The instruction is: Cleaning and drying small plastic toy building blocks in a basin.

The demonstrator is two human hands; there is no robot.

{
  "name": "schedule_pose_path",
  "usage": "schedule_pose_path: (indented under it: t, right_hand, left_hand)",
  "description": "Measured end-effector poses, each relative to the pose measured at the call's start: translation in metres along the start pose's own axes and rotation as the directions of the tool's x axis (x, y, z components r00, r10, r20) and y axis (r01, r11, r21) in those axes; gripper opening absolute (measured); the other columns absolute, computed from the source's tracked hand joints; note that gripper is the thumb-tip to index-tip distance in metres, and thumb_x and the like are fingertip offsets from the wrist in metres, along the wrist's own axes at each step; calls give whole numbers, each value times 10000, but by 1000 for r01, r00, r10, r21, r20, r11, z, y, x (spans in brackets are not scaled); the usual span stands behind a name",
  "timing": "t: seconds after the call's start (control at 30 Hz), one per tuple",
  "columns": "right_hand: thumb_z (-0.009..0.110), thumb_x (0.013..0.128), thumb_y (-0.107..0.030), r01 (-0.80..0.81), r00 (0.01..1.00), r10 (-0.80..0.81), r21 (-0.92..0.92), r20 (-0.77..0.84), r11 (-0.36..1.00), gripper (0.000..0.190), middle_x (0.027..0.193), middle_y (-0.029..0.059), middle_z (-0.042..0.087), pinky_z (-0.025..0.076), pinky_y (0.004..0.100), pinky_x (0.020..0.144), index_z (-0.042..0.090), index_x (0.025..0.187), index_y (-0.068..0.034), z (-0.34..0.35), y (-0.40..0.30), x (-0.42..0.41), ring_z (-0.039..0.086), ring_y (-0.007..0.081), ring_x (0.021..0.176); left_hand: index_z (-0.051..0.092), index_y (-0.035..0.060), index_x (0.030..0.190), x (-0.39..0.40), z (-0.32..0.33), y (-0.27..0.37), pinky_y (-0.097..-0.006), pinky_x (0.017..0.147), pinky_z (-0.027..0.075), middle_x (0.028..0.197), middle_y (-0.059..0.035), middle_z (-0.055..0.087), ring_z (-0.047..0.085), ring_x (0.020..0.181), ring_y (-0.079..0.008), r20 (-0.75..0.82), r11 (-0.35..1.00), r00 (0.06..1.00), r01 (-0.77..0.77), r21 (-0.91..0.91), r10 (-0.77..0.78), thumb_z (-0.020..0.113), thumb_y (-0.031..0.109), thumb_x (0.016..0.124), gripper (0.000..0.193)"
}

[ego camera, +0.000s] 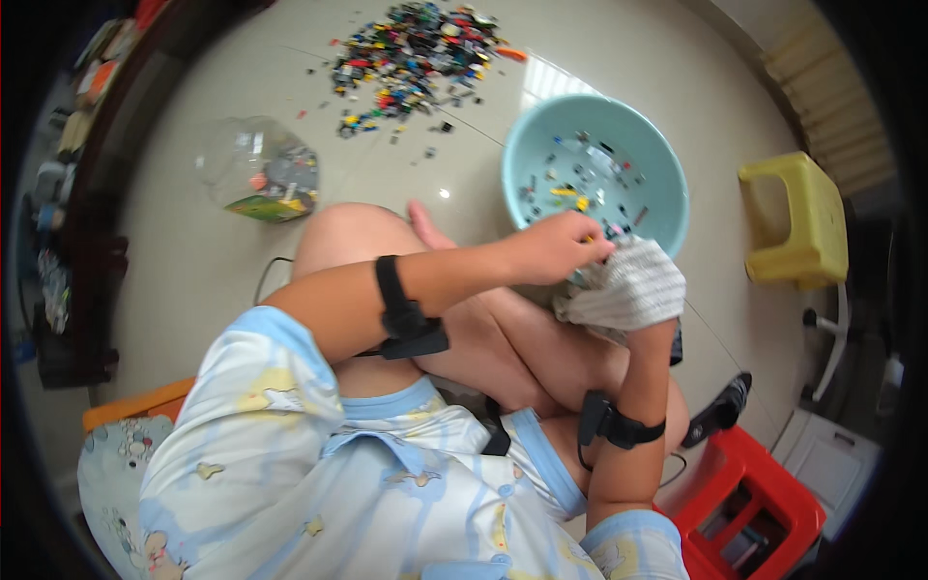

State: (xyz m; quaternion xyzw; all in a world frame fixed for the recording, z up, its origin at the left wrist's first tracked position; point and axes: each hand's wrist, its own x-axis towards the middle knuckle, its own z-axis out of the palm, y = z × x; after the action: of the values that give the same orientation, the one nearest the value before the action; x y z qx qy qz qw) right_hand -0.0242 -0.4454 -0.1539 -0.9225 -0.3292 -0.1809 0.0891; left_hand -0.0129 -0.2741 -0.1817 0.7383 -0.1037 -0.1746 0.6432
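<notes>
My left hand (554, 248) is bent over the near rim of a light blue plastic basin (513, 138). Its fingers are pinched around a small yellow piece (588, 238), mostly hidden, against a grey-white striped cloth (645, 279). That cloth wraps my right hand (629, 290), whose fingers are covered by it. Inside the basin lie scattered small toy building bricks (564, 192), among them yellow, black and grey ones. A large heap of mixed toy building bricks (417, 61) spreads over the tiled floor beyond my knees.
A clear plastic jar (254, 163) with grey pieces inside lies on the floor at left. To the right stands a yellow plastic stool (801, 217); a red plastic stool (786, 486) is near my right elbow. A dark shelf (94, 181) runs along the left.
</notes>
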Motion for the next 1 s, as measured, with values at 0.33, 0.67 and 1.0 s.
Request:
schedule_pose_path:
  t: [0.33, 0.67, 1.0]
  right_hand:
    - [542, 809, -242, -4, 1000, -12, -508, -27, 861, 139, 622, 34, 485, 428, 336, 464, 519, 733, -129, 31, 15, -10, 528, 199, 561]
    - [593, 778, -225, -162, 986, 169, -257, 5, 953, 129, 657, 48, 547, 446, 332, 535, 560, 733, -108, 68, 28, -25, 560, 217, 621]
    - [533, 768, -250, -177, 977, 174, -20, -120, 984, 192, 600, 67, 534, 435, 367, 477, 531, 654, -95, 84, 37, -19, 553, 234, 542]
  left_hand:
    - [668, 55, 855, -17, -59, 34, -272, 559, 400, 698, -30, 604, 499, 612, -100, -152, 962, 979, -90, 256, 132, 561, 252, 869, 224]
    - [672, 15, 944, -220, -321, 71, -257, 565, 404, 686, -35, 598, 520, 617, -99, -846, 735, 455, 466, 492, 278, 557, 281, 871, 299]
    - [689, 35, 898, -274, -384, 64, -241, 436, 343, 643, -10, 537, 449, 501, -78, -897, 678, 440, 670, 304, -33, 568, 252, 820, 261]
